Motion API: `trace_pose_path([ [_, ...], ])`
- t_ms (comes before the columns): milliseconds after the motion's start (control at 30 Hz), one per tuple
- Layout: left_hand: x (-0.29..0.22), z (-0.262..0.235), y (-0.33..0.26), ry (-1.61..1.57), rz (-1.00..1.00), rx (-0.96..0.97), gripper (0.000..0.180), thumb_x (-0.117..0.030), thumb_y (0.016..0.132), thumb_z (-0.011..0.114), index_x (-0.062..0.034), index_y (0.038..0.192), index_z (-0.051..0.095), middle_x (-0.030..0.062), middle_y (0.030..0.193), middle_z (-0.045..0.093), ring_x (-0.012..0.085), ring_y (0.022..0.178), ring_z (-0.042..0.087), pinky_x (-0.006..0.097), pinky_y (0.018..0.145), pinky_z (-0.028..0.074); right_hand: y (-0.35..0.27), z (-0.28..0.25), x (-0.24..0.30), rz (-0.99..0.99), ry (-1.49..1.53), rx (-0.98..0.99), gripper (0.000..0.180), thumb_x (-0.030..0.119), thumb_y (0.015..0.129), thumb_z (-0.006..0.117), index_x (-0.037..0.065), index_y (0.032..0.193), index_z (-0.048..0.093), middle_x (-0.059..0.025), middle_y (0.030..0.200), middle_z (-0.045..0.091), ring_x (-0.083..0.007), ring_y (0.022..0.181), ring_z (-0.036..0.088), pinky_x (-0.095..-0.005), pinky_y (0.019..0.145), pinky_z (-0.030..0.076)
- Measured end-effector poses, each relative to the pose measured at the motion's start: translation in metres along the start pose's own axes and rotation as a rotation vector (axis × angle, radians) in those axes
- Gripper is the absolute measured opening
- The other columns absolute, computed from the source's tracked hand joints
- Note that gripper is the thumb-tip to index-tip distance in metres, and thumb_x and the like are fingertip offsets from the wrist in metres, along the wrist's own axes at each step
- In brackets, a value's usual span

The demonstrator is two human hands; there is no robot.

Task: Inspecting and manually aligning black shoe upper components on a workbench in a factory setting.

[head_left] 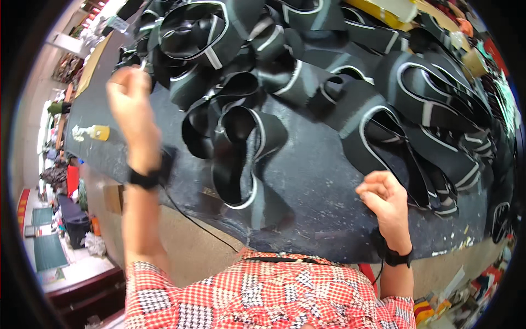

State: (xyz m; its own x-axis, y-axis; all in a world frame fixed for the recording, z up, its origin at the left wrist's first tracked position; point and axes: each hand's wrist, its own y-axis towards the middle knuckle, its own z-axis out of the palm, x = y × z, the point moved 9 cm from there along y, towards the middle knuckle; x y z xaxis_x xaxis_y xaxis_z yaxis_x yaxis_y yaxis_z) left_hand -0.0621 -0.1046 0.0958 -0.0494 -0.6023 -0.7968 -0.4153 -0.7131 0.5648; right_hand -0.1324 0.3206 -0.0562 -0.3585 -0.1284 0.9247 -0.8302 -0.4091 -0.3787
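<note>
Many black looped bands (329, 71) with pale edging are heaped across the dark counter (318, 186), one loop (238, 159) lying nearest between the hands. The left hand (129, 96) is raised and pinched shut on something small that cannot be made out; the right hand (383, 194) is curled closed, apparently empty, beside another band (400, 148). A single loop is best drawn clear of the tangle. A yellow bottle (96, 132) is set at the left edge.

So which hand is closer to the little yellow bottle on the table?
Left. The left hand is raised just right of the yellow bottle near the table's left end. The right hand is curled far across the table, on its right side.
</note>
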Motion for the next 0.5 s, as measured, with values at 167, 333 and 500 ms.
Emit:
trace_pose_path([
  [167,-0.088,0.069,-0.141,-0.096,0.042,0.810,0.008,0.001,0.083,0.050,0.0015,0.090,0.055,0.0099,0.073,0.063,0.0171,0.067,0.061,0.026,0.059,0.048,0.006,-0.008,-0.023,0.090,0.084,0.073,0.022,-0.005,0.077,0.057,-0.002,0.098,0.052,-0.0100,0.085,0.063,-0.0098,0.077,0.058,-0.0197,0.067,0.045],
  [333,-0.210,0.081,-0.168,-0.957,0.245,1.153,0.009,-0.016,0.079,0.059,-0.0116,0.086,0.057,0.0091,0.078,0.061,0.0224,0.067,0.056,0.031,0.053,0.043,0.013,-0.010,0.038,-0.226,-0.216,-0.092,0.016,0.000,0.079,0.060,-0.002,0.094,0.056,-0.0058,0.084,0.063,-0.0081,0.068,0.056,-0.0212,0.062,0.045],
  [500,-0.234,0.091,-0.183,-0.999,-0.112,0.340,0.017,-0.028,0.078,0.066,-0.0244,0.094,0.063,0.0054,0.088,0.064,0.0237,0.077,0.053,0.031,0.061,0.042,0.004,-0.028,0.057,-0.621,-1.148,-0.295,0.034,0.010,0.067,0.069,0.002,0.096,0.053,-0.0132,0.083,0.056,-0.0284,0.073,0.053,-0.0367,0.067,0.044],
])
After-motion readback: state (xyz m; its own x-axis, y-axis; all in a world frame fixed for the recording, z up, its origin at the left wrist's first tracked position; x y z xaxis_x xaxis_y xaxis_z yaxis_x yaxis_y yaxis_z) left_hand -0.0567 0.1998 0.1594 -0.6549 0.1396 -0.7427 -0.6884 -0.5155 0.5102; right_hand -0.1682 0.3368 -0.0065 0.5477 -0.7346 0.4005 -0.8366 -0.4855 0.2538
